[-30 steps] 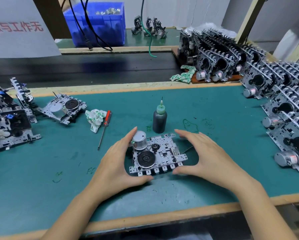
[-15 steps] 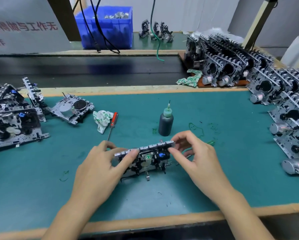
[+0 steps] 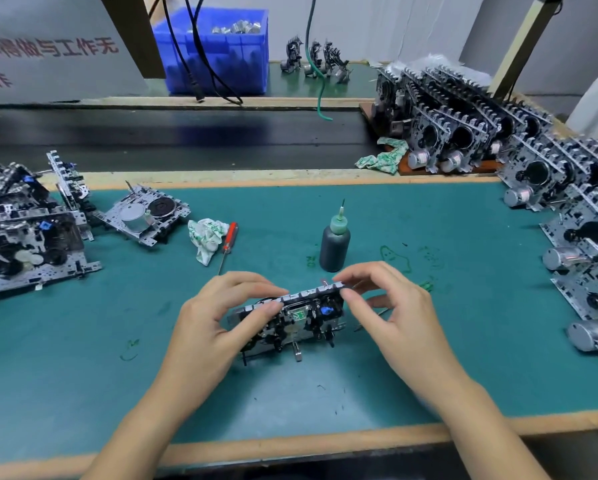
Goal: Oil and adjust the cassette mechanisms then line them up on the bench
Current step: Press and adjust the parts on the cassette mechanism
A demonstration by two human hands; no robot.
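Note:
A metal cassette mechanism (image 3: 299, 318) stands on edge on the green bench mat (image 3: 463, 306), its gear side facing me and its key row on top. My left hand (image 3: 217, 320) grips its left end, fingers curled over the top edge. My right hand (image 3: 391, 306) pinches the right end of the key row. A dark oil bottle (image 3: 335, 245) with a green needle tip stands just behind. Finished mechanisms (image 3: 567, 209) stand in rows along the right side.
A red-handled screwdriver (image 3: 229, 244) and a crumpled cloth (image 3: 205, 239) lie left of the bottle. One mechanism (image 3: 145, 216) lies flat at the left, beside a pile of others (image 3: 20, 230). A blue bin (image 3: 217, 50) and hanging cables stand beyond the black belt.
The mechanism lay flat with its motor up a second ago. Both hands have tipped it up onto its edge. My right fingers have shifted to the end of the key row.

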